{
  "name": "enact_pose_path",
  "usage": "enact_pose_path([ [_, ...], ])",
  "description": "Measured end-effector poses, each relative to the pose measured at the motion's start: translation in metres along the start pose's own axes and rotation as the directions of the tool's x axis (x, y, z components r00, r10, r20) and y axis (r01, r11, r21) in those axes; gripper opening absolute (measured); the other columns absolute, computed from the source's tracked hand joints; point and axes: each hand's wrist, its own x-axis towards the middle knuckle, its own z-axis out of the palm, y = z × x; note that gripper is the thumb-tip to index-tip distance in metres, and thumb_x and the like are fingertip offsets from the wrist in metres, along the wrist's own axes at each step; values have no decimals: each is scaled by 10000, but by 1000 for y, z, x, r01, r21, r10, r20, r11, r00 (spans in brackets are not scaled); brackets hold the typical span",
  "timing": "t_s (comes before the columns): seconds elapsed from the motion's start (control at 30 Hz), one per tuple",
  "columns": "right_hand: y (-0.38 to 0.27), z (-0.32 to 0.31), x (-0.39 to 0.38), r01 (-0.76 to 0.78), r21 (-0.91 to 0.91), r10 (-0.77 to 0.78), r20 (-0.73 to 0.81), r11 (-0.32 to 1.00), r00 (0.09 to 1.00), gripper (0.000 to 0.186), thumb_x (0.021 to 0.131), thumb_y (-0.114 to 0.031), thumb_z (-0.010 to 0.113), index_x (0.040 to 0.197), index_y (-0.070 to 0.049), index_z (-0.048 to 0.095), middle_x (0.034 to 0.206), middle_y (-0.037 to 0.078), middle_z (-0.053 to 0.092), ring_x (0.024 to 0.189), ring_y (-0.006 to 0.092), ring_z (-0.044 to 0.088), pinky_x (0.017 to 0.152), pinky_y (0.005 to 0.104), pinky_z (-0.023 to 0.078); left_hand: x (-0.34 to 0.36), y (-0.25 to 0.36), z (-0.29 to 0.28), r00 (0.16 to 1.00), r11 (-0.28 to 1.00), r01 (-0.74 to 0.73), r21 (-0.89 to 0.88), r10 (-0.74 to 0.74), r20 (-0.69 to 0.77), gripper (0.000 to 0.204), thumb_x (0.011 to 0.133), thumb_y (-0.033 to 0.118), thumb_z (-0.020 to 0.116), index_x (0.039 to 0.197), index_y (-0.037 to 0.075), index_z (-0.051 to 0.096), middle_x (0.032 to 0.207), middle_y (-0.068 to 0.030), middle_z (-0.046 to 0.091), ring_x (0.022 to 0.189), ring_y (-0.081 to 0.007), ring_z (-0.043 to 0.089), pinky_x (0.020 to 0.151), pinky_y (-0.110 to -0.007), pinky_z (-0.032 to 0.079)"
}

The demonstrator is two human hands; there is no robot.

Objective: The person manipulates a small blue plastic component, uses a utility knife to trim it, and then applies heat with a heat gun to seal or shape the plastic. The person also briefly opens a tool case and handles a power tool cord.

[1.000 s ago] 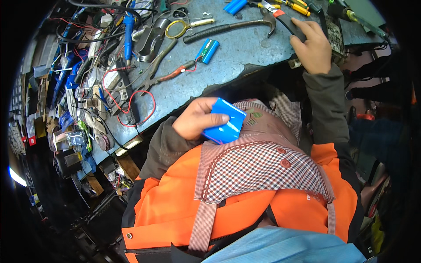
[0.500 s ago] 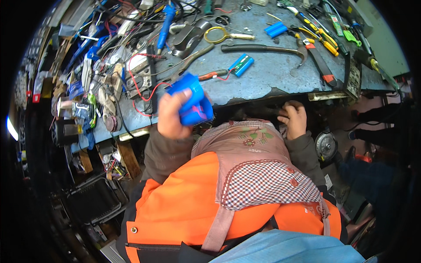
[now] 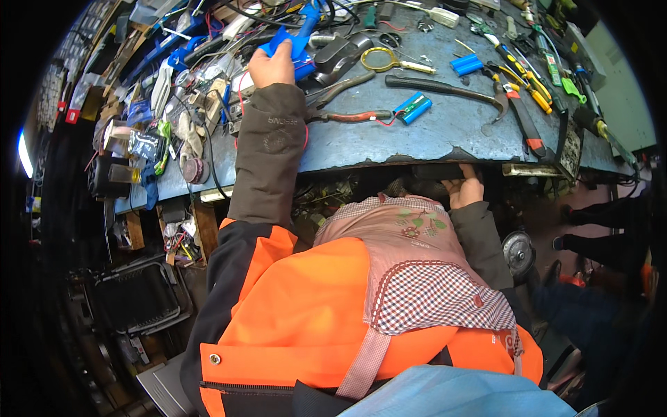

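My left hand reaches far over the workbench, its fingers closed on a floppy blue plastic wrap. Around it lie a blue-handled tool and a dark curved metal part. At the bench's front edge, my right hand is loosely curled with its fingers apart, one fingertip up by the underside; nothing shows in it. Between the hands on the bench lie red-handled pliers and a blue battery pack with a red wire.
A hammer, a magnifying glass, a second blue pack and yellow-handled tools lie on the workbench. Tangled cables and parts crowd the left. A round metal disc is below at right, near another person's legs.
My left hand has moved forward across the bench, carrying the blue plastic wrap to the clutter at the back. My right hand stays at the front edge, its fingers a little more spread.
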Motion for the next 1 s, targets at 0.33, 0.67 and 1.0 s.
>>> enact_pose_path([
  [0.33, -14, -18, -40, 327, 21, -323, -113, 945, 940, 391, 899, -151, 759, 1255, -65, 623, 1134, 94, 695, 952, 250, 699, 776, 396, 579, 30, -31, 1, 997, 993, -25, 113, 33, -64, 315, 823, 141, 751, 1017, -105, 711, 821, -89, 685, 742, -134, 604, 692, -332, 505],
  [0.67, -59, -126, -88, 272, -72, -267, 69, 960, 961, 492, 869, -198, 680, 1313, -1, 594, 1195, 155, 682, 1046, 293, 689, 940, 449, 574, 3, 45, -20, 868, 864, -469, 183, 489, -88, 271, 878, 106, 838, 1061, -72, 745, 1363, -178, 617, 1092, -202, 624, 970, -349, 506],
  [1.0, -48, -184, -81, 177, -59, -183, -111, 982, 977, 528, 881, -133, 664, 1379, -4, 546, 1229, 214, 669, 1038, 327, 704, 892, 455, 610, -249, 56, 34, -155, 923, 326, 206, -163, 974, 200, 842, 61, 743, 1041, 37, 742, 1386, -225, 629, 1238, -317, 620, 1088, -438, 453],
])
